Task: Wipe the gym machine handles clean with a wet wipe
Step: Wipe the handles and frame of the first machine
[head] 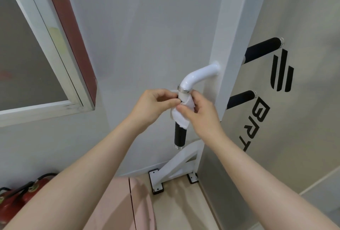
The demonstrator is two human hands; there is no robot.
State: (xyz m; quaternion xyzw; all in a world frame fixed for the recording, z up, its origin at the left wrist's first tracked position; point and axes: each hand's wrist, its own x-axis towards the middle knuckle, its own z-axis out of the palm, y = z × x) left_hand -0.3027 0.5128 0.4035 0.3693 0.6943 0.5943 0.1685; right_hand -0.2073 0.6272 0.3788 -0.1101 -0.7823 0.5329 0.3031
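forearms: both bare, reach up from the bottom edge and meet at mid frame.
left hand (152,105): fingers curled, thumb and fingertips pinch the upper edge of the wipe just left of the handle.
right hand (199,111): fingers curled, thumb and forefinger pinch the wipe against the handle from the right; thumb tips of both hands nearly touching.
wipe (179,117): white, crumpled, wrapped round the upper part of the black grip, just below the chrome ring; lower corner hangs loose.
handle (180,135): black grip hangs downward, chrome cap at bottom end, lower half bare. Above the ring it bends into a white tube that joins the post.
post (226,49): white, upright, carries the handle.
foot bracket (174,172): white, angled, on black plates on the floor, below the handle.
fire extinguisher (16,198): red, bottom left corner, partly cut off.
side grips (261,49): two black bars with chrome ends, right of the post, one above the other.
panel (303,100): pale, black logo and letters.
window (36,45): white frame, left, on the grey wall.
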